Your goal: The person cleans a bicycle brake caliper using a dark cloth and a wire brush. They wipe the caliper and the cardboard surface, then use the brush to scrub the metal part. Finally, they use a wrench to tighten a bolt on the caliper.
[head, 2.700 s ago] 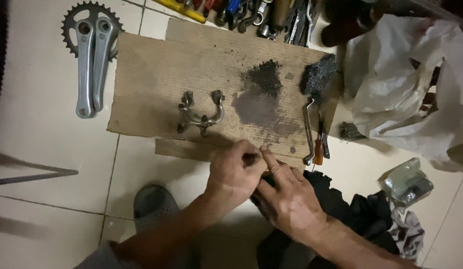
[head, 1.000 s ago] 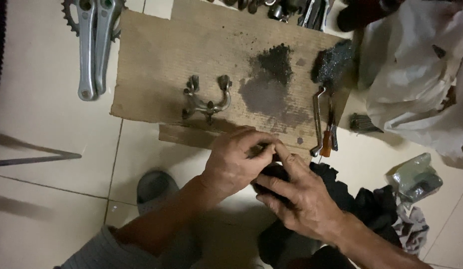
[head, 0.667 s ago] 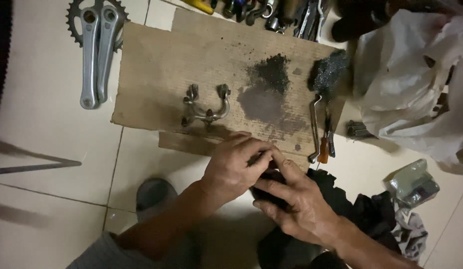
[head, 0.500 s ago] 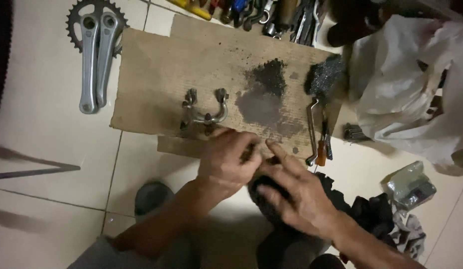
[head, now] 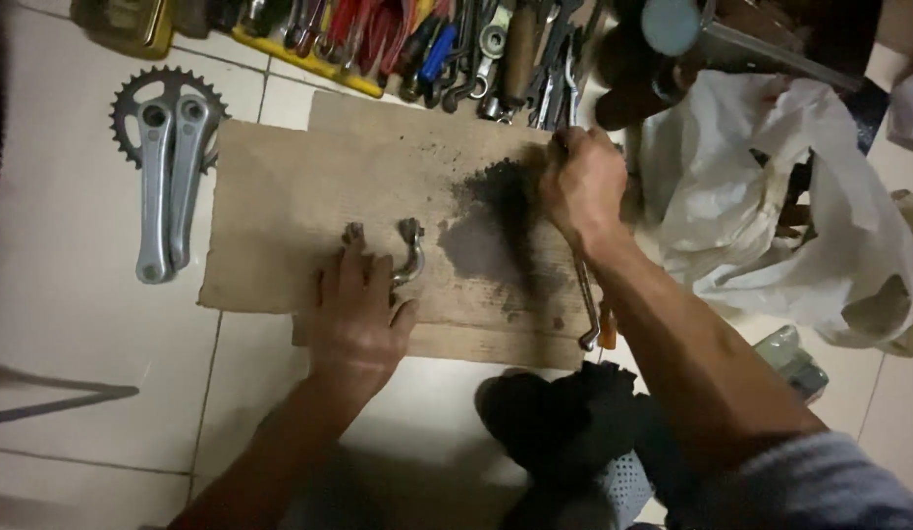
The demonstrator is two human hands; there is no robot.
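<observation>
My left hand (head: 353,314) lies flat on the brown cardboard sheet (head: 280,196), its fingers spread over a small curved metal clamp part (head: 413,250) whose right arm sticks out past my fingertips. My right hand (head: 582,182) is stretched to the cardboard's upper right corner, fingers curled around a grey wire wad that the hand hides. A thin bent metal bar (head: 584,304) runs down from under that hand, beside a tool with an orange handle (head: 608,339). A dark grime patch (head: 496,226) stains the cardboard between my hands.
A silver crank set with chainring (head: 167,167) lies left of the cardboard. A row of hand tools (head: 427,49) lines the far edge. A white plastic bag (head: 771,196) sits at right, a black cloth (head: 564,422) near me, a small packet (head: 795,358) beside it.
Both hands were together at the cardboard's near edge, working on a dark object. They have parted: the left moved up onto the clamp part, the right reached far to the upper right corner.
</observation>
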